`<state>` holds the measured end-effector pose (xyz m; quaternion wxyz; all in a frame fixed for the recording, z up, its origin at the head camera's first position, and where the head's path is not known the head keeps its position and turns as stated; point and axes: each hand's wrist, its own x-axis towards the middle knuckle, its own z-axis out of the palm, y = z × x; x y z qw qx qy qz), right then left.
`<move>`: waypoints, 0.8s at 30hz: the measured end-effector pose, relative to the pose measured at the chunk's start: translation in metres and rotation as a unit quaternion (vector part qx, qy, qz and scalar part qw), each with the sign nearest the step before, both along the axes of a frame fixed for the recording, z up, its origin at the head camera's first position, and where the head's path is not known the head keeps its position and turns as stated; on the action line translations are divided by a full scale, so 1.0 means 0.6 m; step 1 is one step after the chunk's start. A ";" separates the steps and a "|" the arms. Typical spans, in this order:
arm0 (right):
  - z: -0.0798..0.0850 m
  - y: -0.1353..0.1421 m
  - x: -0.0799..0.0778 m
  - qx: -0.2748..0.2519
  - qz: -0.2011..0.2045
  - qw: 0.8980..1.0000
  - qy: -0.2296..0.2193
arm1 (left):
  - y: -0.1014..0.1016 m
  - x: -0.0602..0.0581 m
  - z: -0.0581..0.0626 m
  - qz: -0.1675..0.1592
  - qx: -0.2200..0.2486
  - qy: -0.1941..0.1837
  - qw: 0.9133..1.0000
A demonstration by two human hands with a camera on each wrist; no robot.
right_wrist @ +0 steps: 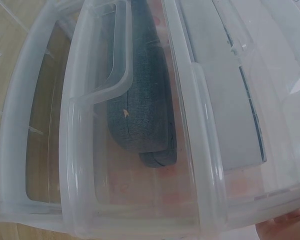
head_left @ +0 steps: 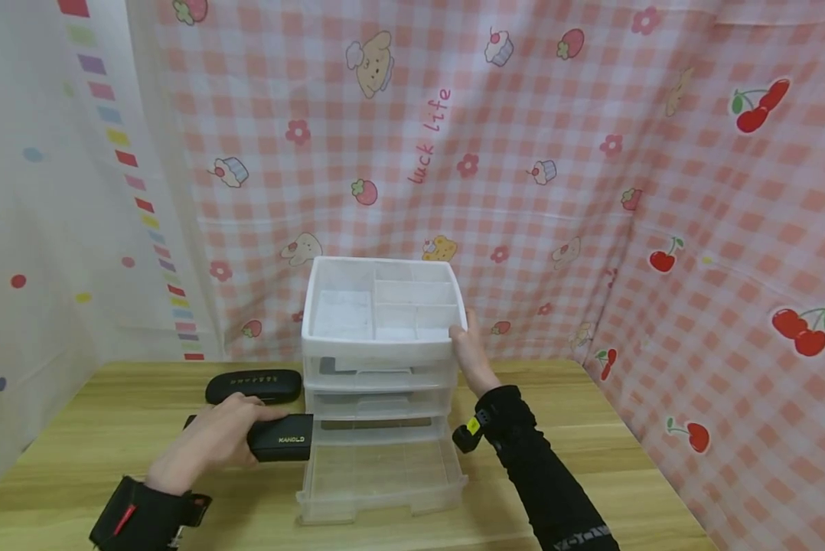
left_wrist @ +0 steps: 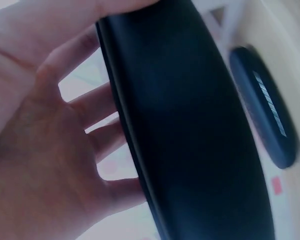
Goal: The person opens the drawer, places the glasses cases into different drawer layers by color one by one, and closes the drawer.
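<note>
My left hand (head_left: 213,436) holds a long black case (head_left: 282,438) lettered KANDLD, beside the left side of a white plastic drawer unit (head_left: 378,350). In the left wrist view the thumb lies over the case (left_wrist: 185,110), with the fingers on its other side. The unit's clear bottom drawer (head_left: 381,501) is pulled out toward me, with nothing visible inside. My right hand (head_left: 473,353) grips the unit's upper right edge, thumb at the rim. A blue-grey fabric case (right_wrist: 137,100) shows through a drawer front in the right wrist view.
Behind my left hand, another black case (head_left: 254,385) with small lettering lies on the wooden table (head_left: 564,459). A flat white box (right_wrist: 222,90) sits in an upper drawer. The unit's top tray (head_left: 344,306) has compartments. Patterned cloth (head_left: 399,153) hangs behind.
</note>
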<state>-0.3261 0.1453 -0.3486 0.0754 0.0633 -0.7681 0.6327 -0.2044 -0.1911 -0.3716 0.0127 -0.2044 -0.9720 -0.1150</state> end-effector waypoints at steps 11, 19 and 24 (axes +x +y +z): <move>0.002 0.001 0.000 0.005 0.001 1.000 -0.006 | 0.087 0.018 0.026 -0.058 0.007 -0.002 0.998; 0.006 0.001 0.003 0.001 0.009 1.000 -0.014 | 0.145 0.009 0.017 -0.101 -0.039 0.053 0.993; 0.017 -0.003 0.015 -0.001 0.012 1.000 -0.018 | 0.181 0.002 0.007 -0.114 -0.057 0.065 0.990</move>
